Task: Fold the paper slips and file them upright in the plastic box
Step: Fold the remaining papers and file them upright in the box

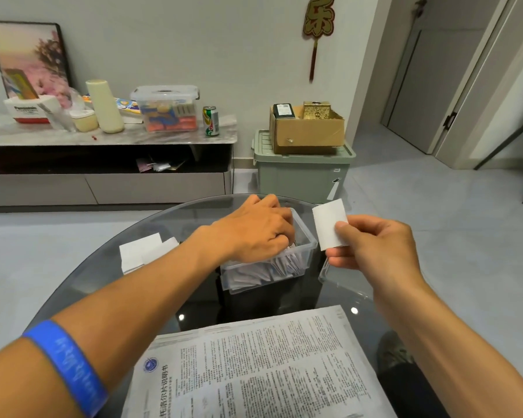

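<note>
So from the head cam, the filing step is what's going on. The right hand (372, 245) is pinching a folded slip (329, 223) between thumb and fingers, holding it up in the air just off the right side of the plastic box (307, 247). The left hand (257, 230) is reaching down into the box with its fingers curled in among the filed slips (272, 268); looks to me like it's parting them to make a gap, though I can't tell if it's actually gripping any.

The box is sitting toward the far edge of the round glass bench (109, 267), already pretty packed with slips standing up. My guess for the next move: swinging the slip left over the box's right wall and dropping it edge-first into whatever gap the left hand is making.

Room-wise, a clear lid (325, 271) seems to be lying just right of the box, under the right hand, so going low is risky. A few loose slips (142, 251) are waiting left of the box, and a big printed sheet (254, 366) is covering the near edge of the bench.
</note>
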The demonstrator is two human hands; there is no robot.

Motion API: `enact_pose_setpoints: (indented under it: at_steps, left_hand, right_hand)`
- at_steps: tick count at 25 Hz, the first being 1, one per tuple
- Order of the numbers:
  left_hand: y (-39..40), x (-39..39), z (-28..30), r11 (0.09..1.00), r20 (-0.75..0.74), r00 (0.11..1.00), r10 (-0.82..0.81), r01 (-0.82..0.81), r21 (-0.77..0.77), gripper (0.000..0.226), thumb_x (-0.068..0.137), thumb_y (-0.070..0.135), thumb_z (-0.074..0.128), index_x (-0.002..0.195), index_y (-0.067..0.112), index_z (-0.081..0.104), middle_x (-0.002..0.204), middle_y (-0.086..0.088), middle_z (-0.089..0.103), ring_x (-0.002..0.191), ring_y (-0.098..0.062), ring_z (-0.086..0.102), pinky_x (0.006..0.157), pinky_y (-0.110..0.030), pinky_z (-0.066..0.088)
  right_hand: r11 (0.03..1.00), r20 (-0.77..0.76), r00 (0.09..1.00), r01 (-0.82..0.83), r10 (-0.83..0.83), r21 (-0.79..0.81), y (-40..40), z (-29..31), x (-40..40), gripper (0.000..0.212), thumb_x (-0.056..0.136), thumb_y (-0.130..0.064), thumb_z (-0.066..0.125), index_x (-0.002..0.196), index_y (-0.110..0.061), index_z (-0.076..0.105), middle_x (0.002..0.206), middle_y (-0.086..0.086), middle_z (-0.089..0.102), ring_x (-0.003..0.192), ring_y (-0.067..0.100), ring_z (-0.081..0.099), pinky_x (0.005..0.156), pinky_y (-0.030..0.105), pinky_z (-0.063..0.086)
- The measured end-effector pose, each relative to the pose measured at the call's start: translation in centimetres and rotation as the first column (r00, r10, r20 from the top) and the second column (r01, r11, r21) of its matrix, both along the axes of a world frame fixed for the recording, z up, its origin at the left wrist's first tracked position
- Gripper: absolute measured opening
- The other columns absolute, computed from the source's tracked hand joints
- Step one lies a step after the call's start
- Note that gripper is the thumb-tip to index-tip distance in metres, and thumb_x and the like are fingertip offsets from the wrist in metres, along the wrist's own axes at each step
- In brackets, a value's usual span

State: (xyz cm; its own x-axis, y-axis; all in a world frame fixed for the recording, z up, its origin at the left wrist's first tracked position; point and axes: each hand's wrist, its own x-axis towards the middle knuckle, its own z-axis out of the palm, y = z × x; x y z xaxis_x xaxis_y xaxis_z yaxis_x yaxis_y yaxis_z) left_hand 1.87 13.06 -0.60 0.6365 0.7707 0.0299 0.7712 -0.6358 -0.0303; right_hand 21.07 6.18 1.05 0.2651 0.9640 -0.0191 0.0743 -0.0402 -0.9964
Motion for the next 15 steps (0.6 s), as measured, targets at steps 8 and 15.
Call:
enact_pose_setpoints:
  at_steps: [8,15]
  left_hand:
    - [0.1,0.0,-0.1,0.999,0.012,1.000,-0.013,0.013,-0.037,0.040,0.099,0.028,0.032,0.116,0.035,0.068,0.107,0.010,0.060,0.102,-0.012,0.034,0.091,-0.032,0.022]
    - [0.1,0.0,0.2,1.000,-0.031,0.999,-0.010,0.010,-0.028,0.039,0.101,0.029,0.031,0.107,0.032,0.070,0.098,0.010,0.060,0.099,-0.010,0.032,0.088,-0.033,0.022]
  right_hand:
    - [0.997,0.145,0.988,0.043,-0.052,0.066,0.7,0.0,0.2,0.009,0.086,-0.009,0.073,0.078,-0.012,0.070,0.071,0.009,0.072,0.057,0.024,0.071,0.061,0.040,0.062]
    - [0.969,0.716,0.689,-0.084,-0.112,0.233,3.8,-0.4,-2.2,0.014,0.081,-0.021,0.070,0.068,-0.018,0.067,0.068,-0.003,0.066,0.069,0.021,0.063,0.065,0.038,0.056]
